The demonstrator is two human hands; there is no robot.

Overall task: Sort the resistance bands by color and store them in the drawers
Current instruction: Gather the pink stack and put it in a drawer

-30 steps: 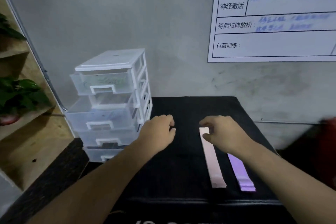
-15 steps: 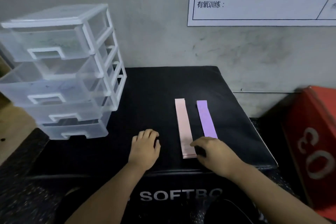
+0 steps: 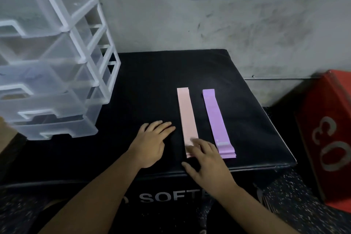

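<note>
- The pink bands [image 3: 186, 118] and purple bands [image 3: 214, 118] lie in two flat stacks, side by side but apart, on the black box [image 3: 152, 85]. They are already split by colour.
- The right hand [image 3: 208, 163] rests its spread fingers on the pink stack's near end, gripping nothing, probably about to gather it.
- The left hand [image 3: 152, 143] lies flat and relaxed beside it.
- The drawer unit [image 3: 65, 24] stands on the left, its drawers drawn partly forward, seemingly one for each colour.

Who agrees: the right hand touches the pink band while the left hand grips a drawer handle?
No: in the head view the left hand lies flat on the black box, clear of the drawers; the right hand touches the pink band.
</note>
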